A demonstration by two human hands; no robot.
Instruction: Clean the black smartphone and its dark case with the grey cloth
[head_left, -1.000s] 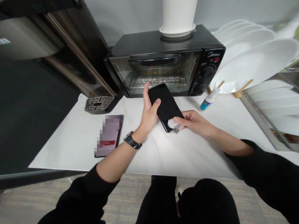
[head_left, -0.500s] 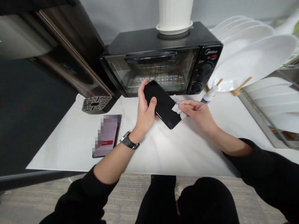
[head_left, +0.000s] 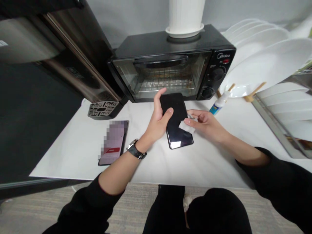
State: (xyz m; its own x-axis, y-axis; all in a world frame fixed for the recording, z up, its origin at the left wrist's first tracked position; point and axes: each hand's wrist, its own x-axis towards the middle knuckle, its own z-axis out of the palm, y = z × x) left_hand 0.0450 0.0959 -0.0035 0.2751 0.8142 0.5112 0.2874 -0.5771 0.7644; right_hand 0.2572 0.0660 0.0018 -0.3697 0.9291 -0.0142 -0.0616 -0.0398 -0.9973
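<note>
A black smartphone (head_left: 175, 109) with a glossy screen is gripped along its left side by my left hand (head_left: 158, 122), thumb on the front, above the counter. Light reflects near the phone's lower end. My right hand (head_left: 204, 125) pinches a small white cleaning cloth (head_left: 187, 127) with a zigzag edge, which lies against the phone's right side. Behind that hand stands a small white spray bottle (head_left: 217, 104) with a blue label. To the left, a second phone (head_left: 113, 143) lies on the counter, its lit screen partly pixelated.
A black toaster oven (head_left: 170, 61) stands at the back with a white pot (head_left: 186, 16) on top. At left is a tall drink dispenser with a drip tray (head_left: 102, 109). White plates (head_left: 268, 65) stand racked at right. The white counter's (head_left: 146, 169) front edge is before my legs.
My left hand has turned the phone more upright and brought it slightly nearer and to the right. The cloth in my right hand has shifted down a little with it.
</note>
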